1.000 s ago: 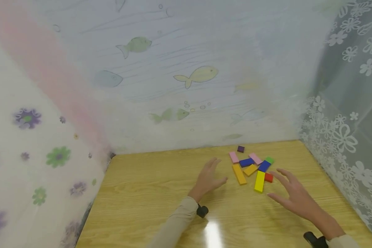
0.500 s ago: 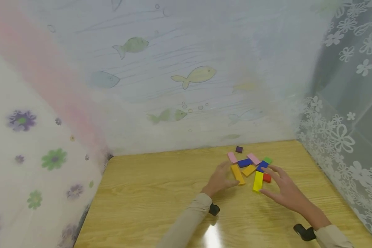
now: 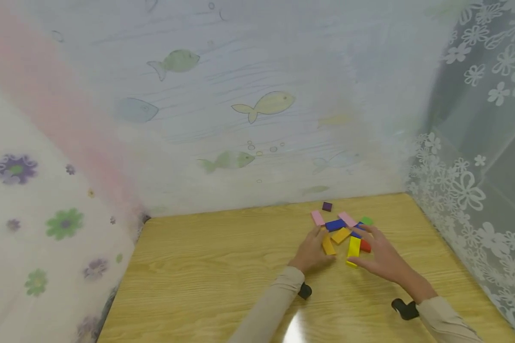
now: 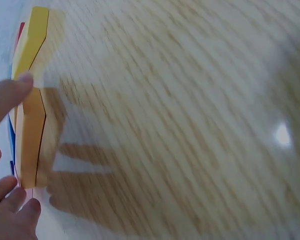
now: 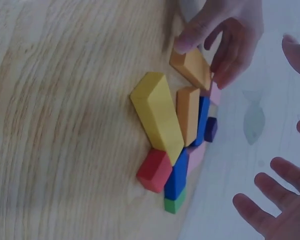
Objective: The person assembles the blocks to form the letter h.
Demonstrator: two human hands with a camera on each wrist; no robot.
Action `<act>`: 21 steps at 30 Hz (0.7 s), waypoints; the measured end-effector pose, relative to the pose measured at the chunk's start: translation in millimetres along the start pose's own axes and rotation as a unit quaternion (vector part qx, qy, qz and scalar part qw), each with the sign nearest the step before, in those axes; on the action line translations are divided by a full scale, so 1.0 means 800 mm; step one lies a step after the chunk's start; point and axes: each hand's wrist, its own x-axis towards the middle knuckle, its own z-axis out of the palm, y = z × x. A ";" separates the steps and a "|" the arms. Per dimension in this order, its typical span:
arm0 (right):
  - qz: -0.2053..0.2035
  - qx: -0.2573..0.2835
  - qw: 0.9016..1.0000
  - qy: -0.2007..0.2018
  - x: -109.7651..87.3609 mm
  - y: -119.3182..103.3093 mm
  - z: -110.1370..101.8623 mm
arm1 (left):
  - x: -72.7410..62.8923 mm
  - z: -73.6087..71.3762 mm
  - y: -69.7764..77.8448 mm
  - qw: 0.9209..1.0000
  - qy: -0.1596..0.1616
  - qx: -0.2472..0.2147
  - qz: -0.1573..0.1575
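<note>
My left hand (image 3: 312, 250) is at the long orange block (image 3: 328, 245), thumb at its near end and curled fingers at its far end. In the left wrist view, this orange block (image 4: 32, 137) lies flat between thumb and fingertips. My right hand (image 3: 379, 254) hovers with spread fingers over the right side of the blocks, around the yellow block (image 3: 354, 248); the right wrist view shows nothing in its grasp. A red block (image 5: 155, 170) touches the yellow one. Beside them lie a shorter orange block (image 3: 341, 235) and a blue block (image 5: 176, 176), partly hidden by right fingers in the head view.
Farther back on the wooden table (image 3: 206, 267) lie another blue block (image 3: 335, 225), two pink blocks (image 3: 317, 218), a green block (image 3: 366, 220) and a dark purple block (image 3: 327, 206). A fish-patterned wall covering (image 3: 223, 119) rises behind the table, with flowered sheets at the sides.
My left hand has moved right, from beside the blocks onto the long orange block. The right hand has come left over the blocks, its fingers still spread. The blocks lie as before.
</note>
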 end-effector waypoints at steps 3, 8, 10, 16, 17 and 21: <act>-0.004 -0.003 1.000 0.001 0.003 0.002 0.007 | 0.000 0.003 0.002 1.000 -0.003 0.007 -0.012; 0.002 0.005 1.000 -0.007 0.008 0.007 0.018 | 0.001 -0.001 0.001 1.000 -0.011 0.008 -0.024; 0.006 0.008 1.000 -0.012 0.009 0.009 0.021 | 0.001 -0.005 -0.001 0.999 -0.015 0.002 -0.029; 0.008 0.018 1.000 -0.023 0.012 0.024 0.029 | -0.008 -0.013 -0.002 0.998 -0.025 -0.042 -0.026; 0.006 0.019 1.000 -0.022 0.012 0.028 0.030 | -0.010 -0.014 -0.003 0.998 -0.024 -0.050 -0.022; -0.004 0.005 1.000 -0.023 0.013 0.037 0.036 | -0.020 -0.020 -0.007 0.998 -0.020 -0.051 0.007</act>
